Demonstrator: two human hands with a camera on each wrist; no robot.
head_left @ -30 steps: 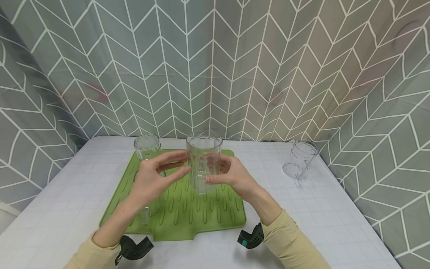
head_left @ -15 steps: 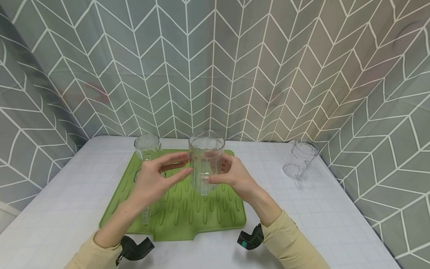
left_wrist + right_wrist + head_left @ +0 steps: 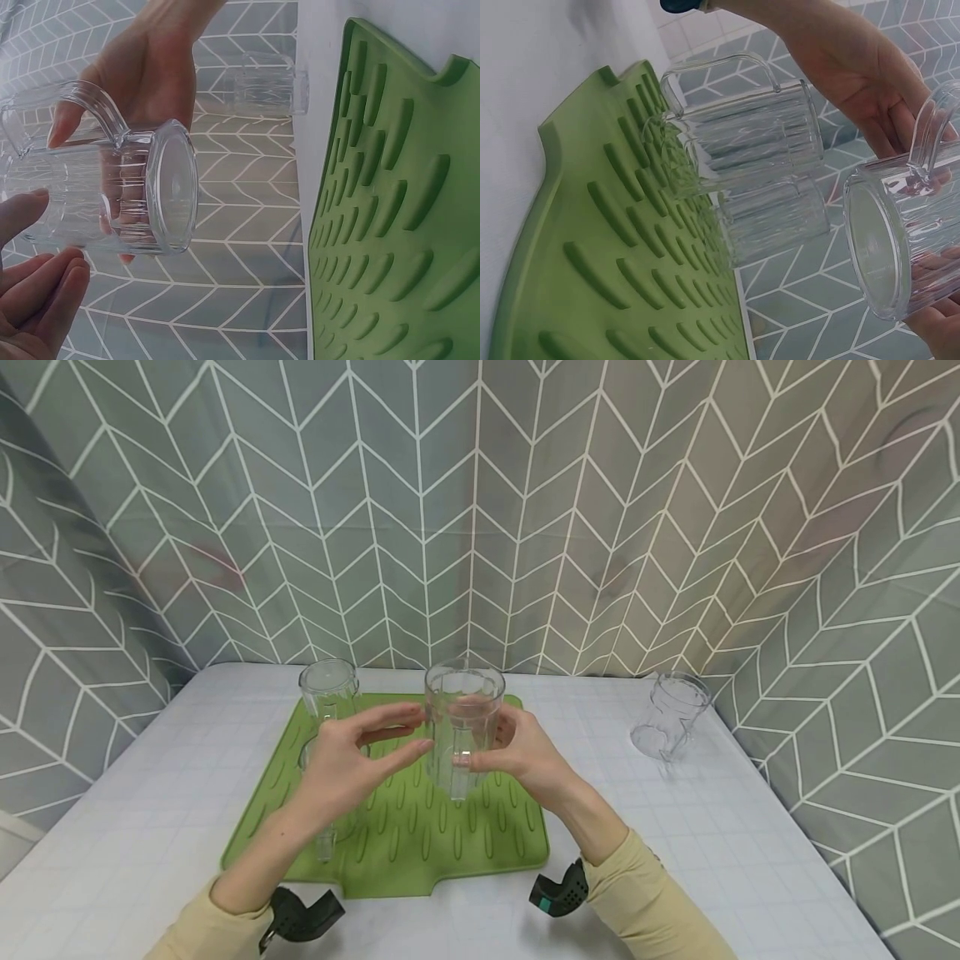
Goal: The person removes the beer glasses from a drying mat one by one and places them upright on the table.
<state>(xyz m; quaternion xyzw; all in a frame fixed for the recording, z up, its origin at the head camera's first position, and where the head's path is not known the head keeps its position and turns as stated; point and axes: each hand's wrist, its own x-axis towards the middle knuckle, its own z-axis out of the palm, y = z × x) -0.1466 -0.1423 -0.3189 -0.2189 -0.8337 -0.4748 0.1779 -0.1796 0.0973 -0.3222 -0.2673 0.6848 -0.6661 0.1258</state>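
Note:
In the head view a clear glass mug (image 3: 463, 714) is held up over the green ridged mat (image 3: 420, 852), its handle facing me. My right hand (image 3: 532, 756) grips it from the right, thumb beside the handle. On the other side my left hand (image 3: 348, 756) has its fingers and thumb extended, fingertips right at the glass. The left wrist view shows the held mug's thick base (image 3: 176, 187) turned toward the mat. Two more clear mugs stand on the mat's left; the right wrist view shows the near mug (image 3: 750, 135) and the far mug (image 3: 776, 217).
Another clear mug (image 3: 671, 714) stands alone near the right edge of the white-covered table (image 3: 615, 810). A grey curtain (image 3: 480, 527) with white chevron lines closes off the back and sides.
The held mug has shifted slightly right and lower in the head view, with a small change of tilt. My left fingertips have moved a little right with it.

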